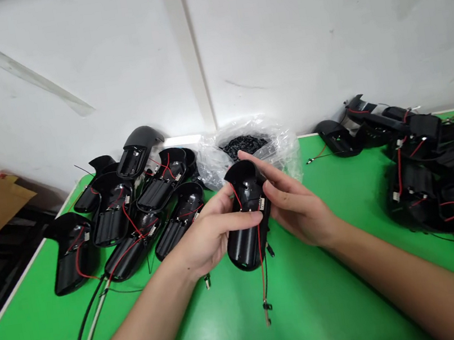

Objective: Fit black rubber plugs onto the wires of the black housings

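A black plastic housing [245,247] with red and black wires is held up over the green table, its hollow side facing me. My left hand [208,229] grips it from the left, thumb laid across its middle near a small white connector [261,204]. On the other side my right hand [295,199] has its fingers closed on the upper right edge. From the housing's lower part a red and a black wire hang down, ending in a small metal terminal [267,314]. Just behind the hands sits a clear plastic bag [284,150] of small black parts [244,147].
Several similar wired housings [112,218] lie grouped at the left, one propped on top. Another heap of housings [418,164] covers the right side of the green table [324,303]. A black and a pale cable [87,335] run along the left front. A white wall [268,44] stands behind.
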`<state>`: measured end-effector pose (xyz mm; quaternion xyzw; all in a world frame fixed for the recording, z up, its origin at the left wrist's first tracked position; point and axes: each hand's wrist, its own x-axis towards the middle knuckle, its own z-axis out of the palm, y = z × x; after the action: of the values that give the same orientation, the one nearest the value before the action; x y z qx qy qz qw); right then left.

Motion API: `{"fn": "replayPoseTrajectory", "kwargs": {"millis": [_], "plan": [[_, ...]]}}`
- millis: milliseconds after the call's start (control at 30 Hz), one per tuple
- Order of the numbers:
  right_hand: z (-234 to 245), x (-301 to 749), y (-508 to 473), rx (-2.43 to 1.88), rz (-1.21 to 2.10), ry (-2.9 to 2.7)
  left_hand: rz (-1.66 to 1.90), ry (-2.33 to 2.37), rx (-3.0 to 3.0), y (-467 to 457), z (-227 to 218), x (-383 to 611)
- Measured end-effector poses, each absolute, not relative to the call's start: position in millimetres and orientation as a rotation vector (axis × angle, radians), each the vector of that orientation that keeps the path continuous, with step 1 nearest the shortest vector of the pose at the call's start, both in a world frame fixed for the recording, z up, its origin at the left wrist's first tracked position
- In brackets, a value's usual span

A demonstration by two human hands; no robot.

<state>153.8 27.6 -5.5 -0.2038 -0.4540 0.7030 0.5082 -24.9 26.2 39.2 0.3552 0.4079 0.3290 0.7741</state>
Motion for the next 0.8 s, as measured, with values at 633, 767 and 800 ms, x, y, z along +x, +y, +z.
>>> {"fn": "replayPoseTrajectory", "kwargs": {"millis": [633,767,800], "plan": [[-18,151,35,-0.650,1.374,-1.323,0.937,1.299,1.268,33,32,-23],[-13,151,30,-0.969,0.920,-1.407,0.894,1.460,1.463,36,35,-29],[-11,153,30,-1.018,0.815,-1.405,0.841,1.508,1.515,36,36,-30]]}}
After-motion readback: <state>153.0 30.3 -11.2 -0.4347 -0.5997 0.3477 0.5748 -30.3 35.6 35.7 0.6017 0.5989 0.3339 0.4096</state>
